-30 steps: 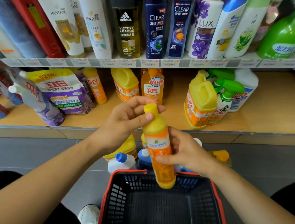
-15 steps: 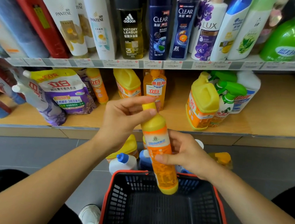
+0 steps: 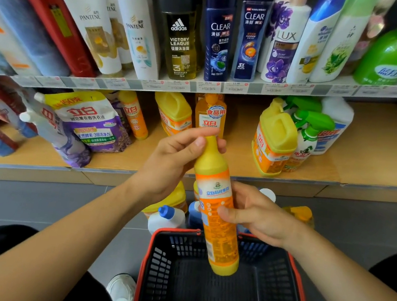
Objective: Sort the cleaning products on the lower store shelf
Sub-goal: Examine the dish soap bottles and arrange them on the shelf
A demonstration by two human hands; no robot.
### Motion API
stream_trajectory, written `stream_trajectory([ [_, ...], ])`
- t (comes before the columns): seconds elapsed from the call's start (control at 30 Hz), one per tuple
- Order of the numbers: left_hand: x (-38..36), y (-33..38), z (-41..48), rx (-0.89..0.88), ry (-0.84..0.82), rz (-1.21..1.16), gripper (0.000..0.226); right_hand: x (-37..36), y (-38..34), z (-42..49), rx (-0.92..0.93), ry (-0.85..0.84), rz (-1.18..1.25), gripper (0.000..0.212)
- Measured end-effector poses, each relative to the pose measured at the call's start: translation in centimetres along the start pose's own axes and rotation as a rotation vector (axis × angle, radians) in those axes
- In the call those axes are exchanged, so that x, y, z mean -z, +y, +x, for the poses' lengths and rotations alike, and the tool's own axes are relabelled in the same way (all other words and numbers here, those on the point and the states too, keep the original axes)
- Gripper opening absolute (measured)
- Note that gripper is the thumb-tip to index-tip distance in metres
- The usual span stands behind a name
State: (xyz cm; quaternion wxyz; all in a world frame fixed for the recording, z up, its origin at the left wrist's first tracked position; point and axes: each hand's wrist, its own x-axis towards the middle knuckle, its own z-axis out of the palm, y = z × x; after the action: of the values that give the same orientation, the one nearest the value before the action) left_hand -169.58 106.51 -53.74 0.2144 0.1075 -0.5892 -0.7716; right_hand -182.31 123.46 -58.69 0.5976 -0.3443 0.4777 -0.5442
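- lower shelf (image 3: pixel 374 159) stands half-stocked behind.
- left hand (image 3: pixel 173 162) wraps the neck of the bottle (image 3: pixel 214 244); right hand (image 3: pixel 262 216) clasps its waist.
- stiff, slick plastic — fill unclear, likely heavy; support it low.

Open lower shelf (image 3: pixel 383 151) right of spray bottles (image 3: pixel 304 146), refill pouches (image 3: pixel 87 119) crowding left

Bright, even lighting, probably from overhead. Products left of the adidas bottle (image 3: pixel 180 33) lean with wide-angle distortion; the frame edges are blurred.
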Motion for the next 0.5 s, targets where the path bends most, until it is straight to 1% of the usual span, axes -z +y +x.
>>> stream_trajectory([
  [0.07, -0.1, -0.1, 0.0, -0.002, 0.000, 0.000, 0.029, -0.2, 0.2, 0.1, 0.001, 0.006, 0.022, 0.061],
  [0.23, -0.3, -0.2, -0.4, -0.253, 0.270, 0.249, 0.033, -0.4, 0.6, 0.7, 0.114, 0.204, -0.209, 0.054],
  [0.3, -0.1, -0.3, -0.5, -0.271, 0.299, 0.319, 0.039, -0.4, 0.6, 0.7, 0.125, 0.238, -0.224, 0.053],
  [0.33, -0.1, -0.4, -0.5, -0.244, 0.292, 0.340, 0.044, -0.4, 0.7, 0.8, 0.126, 0.250, -0.214, 0.053],
  [0.4, -0.2, -0.7, -0.5, -0.114, 0.279, 0.358, 0.049, -0.3, 0.7, 0.9, 0.128, 0.291, -0.173, 0.052],
  [0.43, -0.3, -1.1, -0.6, -0.027, 0.273, 0.365, 0.045, -0.2, 0.7, 1.0, 0.135, 0.320, -0.146, 0.049],
  [0.5, -0.3, -2.0, -0.9, 0.141, 0.229, 0.425, 0.029, 0.0, 0.5, 1.1, 0.156, 0.381, -0.101, 0.043],
])
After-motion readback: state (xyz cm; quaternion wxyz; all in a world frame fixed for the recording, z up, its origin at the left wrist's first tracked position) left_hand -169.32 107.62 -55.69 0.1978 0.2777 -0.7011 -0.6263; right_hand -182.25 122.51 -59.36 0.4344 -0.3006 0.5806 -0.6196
